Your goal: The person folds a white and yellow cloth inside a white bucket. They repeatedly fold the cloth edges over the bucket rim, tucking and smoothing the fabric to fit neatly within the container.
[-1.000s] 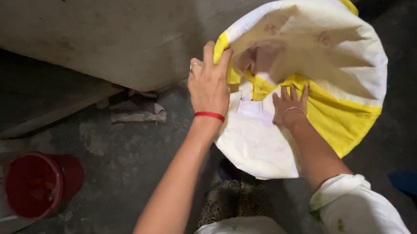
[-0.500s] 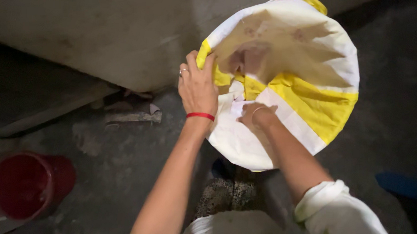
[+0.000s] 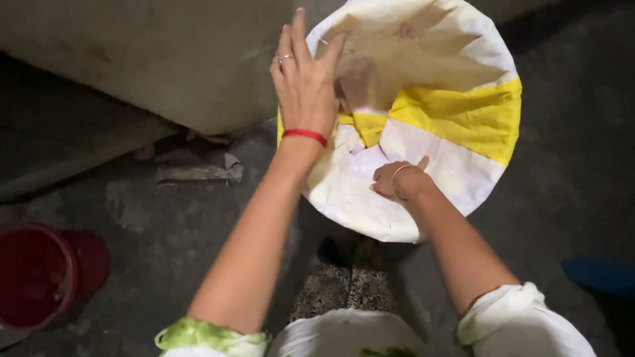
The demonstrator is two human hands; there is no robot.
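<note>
Left hand (image 3: 305,82) flat and spread, fingers up, pressed against the left rim of a white and yellow sack (image 3: 417,111), thumb hooked at the fabric edge; red thread at the wrist, ring on one finger. Right hand (image 3: 399,182) curled loosely, knuckles resting on the sack's lower white panel, bangle at the wrist; no firm pinch of cloth to be made out there. Sack held up off the floor (image 3: 146,219), just ahead of the body, mouth pulled into a round opening with a yellow band across the middle. Woven fabric, probably light, soft and floppy, prone to collapse unless kept spread; likely a little slick, so best taken at the rolled rim, with two holds well apart. Inside, only creased brownish lining in view; contents, if any, too dim to tell. Red bucket (image 3: 32,275) near the lower left on the floor, well apart from the sack, seemingly empty. Scraps of debris (image 3: 197,165) by the wall (image 3: 157,44) base. White sleeves with green smears.
</note>
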